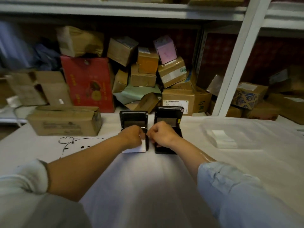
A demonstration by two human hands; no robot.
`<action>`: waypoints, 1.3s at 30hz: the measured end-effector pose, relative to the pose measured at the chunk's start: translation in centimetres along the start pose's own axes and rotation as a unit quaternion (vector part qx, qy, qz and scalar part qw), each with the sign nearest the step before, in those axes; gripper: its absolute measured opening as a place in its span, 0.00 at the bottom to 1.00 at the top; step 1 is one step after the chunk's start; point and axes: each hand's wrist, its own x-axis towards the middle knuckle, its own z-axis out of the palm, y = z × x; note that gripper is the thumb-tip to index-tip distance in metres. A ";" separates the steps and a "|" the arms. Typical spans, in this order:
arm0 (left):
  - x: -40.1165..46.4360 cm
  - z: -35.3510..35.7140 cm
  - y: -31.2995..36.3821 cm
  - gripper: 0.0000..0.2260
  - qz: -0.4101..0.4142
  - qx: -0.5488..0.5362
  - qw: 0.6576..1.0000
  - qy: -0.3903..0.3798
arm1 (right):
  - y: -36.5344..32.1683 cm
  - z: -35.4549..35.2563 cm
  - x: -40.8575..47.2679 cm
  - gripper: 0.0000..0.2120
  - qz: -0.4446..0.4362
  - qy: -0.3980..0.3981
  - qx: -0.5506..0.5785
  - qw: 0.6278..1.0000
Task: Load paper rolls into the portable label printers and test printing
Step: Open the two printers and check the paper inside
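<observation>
Printers, left [133, 122] and right [168, 122], frame centre, lids up for loading; left hand [131, 136] and right hand [162, 134] pinch white paper [139, 148] over left bay

Flat cardboard box [65, 121] at worktop [148, 178] far-left edge; clear plastic tray [250, 129] at right side. Stacked cartons [144, 66], red box [88, 83] on shelf behind.

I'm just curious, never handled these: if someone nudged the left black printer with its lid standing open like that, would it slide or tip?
Probably slide rather than tip: the left printer lies flat on the white table cover, its body low and wide. The raised lid may make it slightly back-heavy. The white paper under the left hand looks thin, so likely floppy.
</observation>
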 end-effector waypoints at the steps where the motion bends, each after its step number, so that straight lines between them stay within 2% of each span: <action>1: -0.5 -0.2 -0.9 0.17 -0.007 0.017 0.999 -0.027 | -0.3 0.6 0.1 0.09 -0.006 0.004 -0.019 1.000; 4: -1.1 -0.3 -2.7 0.26 -0.014 0.032 0.998 -0.043 | -0.6 1.5 0.6 0.08 0.005 0.013 -0.053 0.998; 8: -0.6 0.1 -4.4 0.30 -0.025 0.055 0.998 -0.022 | -0.8 2.6 1.2 0.12 0.059 0.023 -0.085 0.994; 11: -0.2 0.0 -4.8 0.28 -0.017 0.044 0.999 0.012 | -1.2 2.8 1.5 0.18 0.088 0.027 -0.117 0.989; 15: 0.5 -0.4 -4.8 0.22 -0.034 -0.073 0.996 0.039 | -2.3 2.5 1.1 0.27 0.072 -0.018 -0.247 0.966; 17: 0.5 -0.7 -4.6 0.20 -0.054 -0.119 0.990 0.051 | -2.6 2.7 1.1 0.27 0.066 -0.022 -0.269 0.961; 19: 0.3 -1.0 -4.5 0.21 -0.070 -0.137 0.985 0.074 | -2.3 2.7 1.3 0.20 0.065 0.002 -0.175 0.982; 21: -0.1 -1.4 -4.2 0.21 -0.088 -0.172 0.976 0.103 | -2.0 2.4 1.4 0.11 0.039 0.031 0.024 0.998; 23: -0.5 -2.0 -3.7 0.19 -0.107 -0.276 0.949 0.113 | -2.0 1.9 1.3 0.09 0.026 0.028 0.193 0.981; 24: -0.8 -2.2 -3.3 0.19 -0.124 -0.341 0.926 0.107 | -2.0 1.5 1.1 0.10 0.030 0.015 0.241 0.970; 27: -1.5 -2.6 -1.8 0.16 -0.155 -0.470 0.864 0.093 | -1.8 0.7 0.7 0.11 0.048 -0.009 0.275 0.960; 28: -1.6 -2.6 -1.3 0.15 -0.152 -0.479 0.859 0.101 | -1.5 0.4 0.6 0.09 0.055 -0.012 0.280 0.958; 30: -1.4 -2.2 -0.3 0.11 -0.123 -0.460 0.870 0.129 | -0.8 -0.4 0.2 0.04 0.059 -0.001 0.289 0.955; 31: -1.3 -2.0 0.4 0.09 -0.105 -0.451 0.875 0.140 | -0.4 -1.1 0.0 0.04 0.050 0.034 0.270 0.961; 33: -1.0 -1.5 2.1 0.07 -0.077 -0.460 0.872 0.146 | 1.1 -2.8 -0.3 0.07 0.028 0.177 0.204 0.962; 34: -0.8 -1.2 2.9 0.07 -0.074 -0.474 0.866 0.145 | 1.8 -3.9 -0.5 0.07 0.017 0.267 0.188 0.945; 36: -0.3 -0.4 4.6 0.07 -0.065 -0.481 0.863 0.141 | 3.5 -6.5 -1.1 0.08 0.007 0.427 0.186 0.885; 39: 0.3 0.7 7.7 0.08 -0.024 -0.464 0.880 0.097 | 7.4 -10.3 -1.5 0.12 0.068 0.536 0.147 0.828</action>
